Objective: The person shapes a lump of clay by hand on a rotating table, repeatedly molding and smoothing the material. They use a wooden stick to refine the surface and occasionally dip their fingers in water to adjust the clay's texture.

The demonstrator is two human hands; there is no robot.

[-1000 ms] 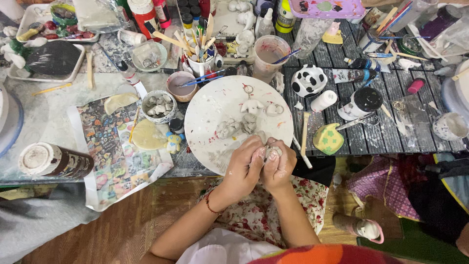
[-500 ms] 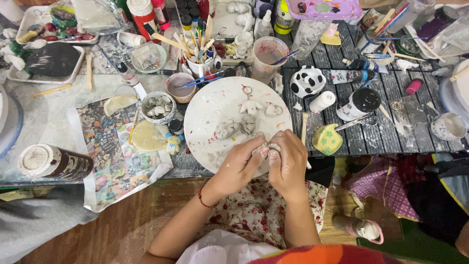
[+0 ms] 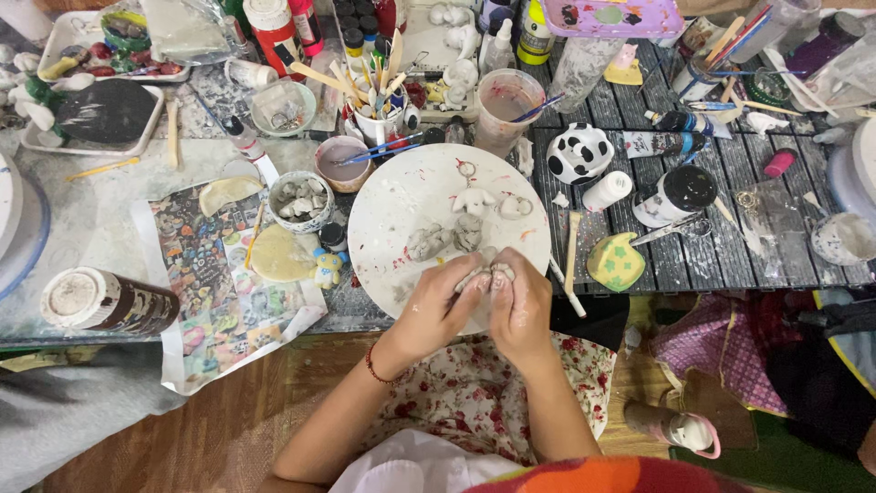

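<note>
While both hands meet over the near edge of the big white plate (image 3: 401, 196), the table around them is crowded from one side to the other. Far left, a black slab sits in a white tray (image 3: 87, 146), and nearer the front a brown jar (image 3: 109, 303) lies on its side, white lid facing outward. Next comes a printed colourful sheet (image 3: 205, 292) hanging over the table edge, with a flat pale yellow disc of clay (image 3: 281, 253) on it and a small patterned bowl (image 3: 300, 201) of grey lumps just above that. A white cup of brushes and wooden sticks (image 3: 376, 110) stands behind the plate.

On the plate lie several small grey clay figures (image 3: 447, 237), close together near its middle. At the plate's near rim the left hand (image 3: 438, 306) and the right hand (image 3: 522, 301) are pressed together, fingers curled shut around a small lump of grey clay (image 3: 488, 274), which shows only between the fingertips; both hands are smeared with pale clay. A red bracelet (image 3: 372, 365) circles the left wrist.

Right of the plate, a wooden tool (image 3: 572, 251) lies on the dark slatted surface, then a yellow and green sponge (image 3: 617, 262), a black-and-white spotted figure (image 3: 580, 152) behind it, and a black-lidded paint jar (image 3: 675, 194) further right. Below the table edge a floral cloth (image 3: 474, 402) covers the person's lap.
</note>
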